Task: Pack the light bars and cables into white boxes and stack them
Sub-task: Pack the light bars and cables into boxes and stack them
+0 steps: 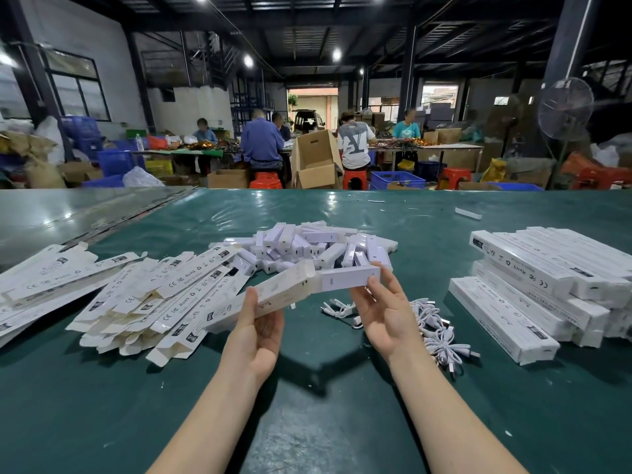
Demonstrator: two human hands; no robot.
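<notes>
My left hand (257, 328) grips a long white box (270, 295) held above the green table, its open end pointing right. My right hand (383, 311) holds a white light bar (345, 278) by its right end; the bar's left end sits at the box's open mouth. Behind them lies a heap of loose light bars (307, 246). Several coiled white cables (434, 323) lie to the right of my right hand. Flat unfolded boxes (136, 295) are piled at the left. Packed white boxes (547, 278) are stacked at the right.
The green table (307, 388) stretches wide around me. A lone white piece (468, 213) lies far back on the right. Beyond the table's far edge, several people sit working among cardboard cartons, blue crates and red stools, and a standing fan (564, 107) is at the right.
</notes>
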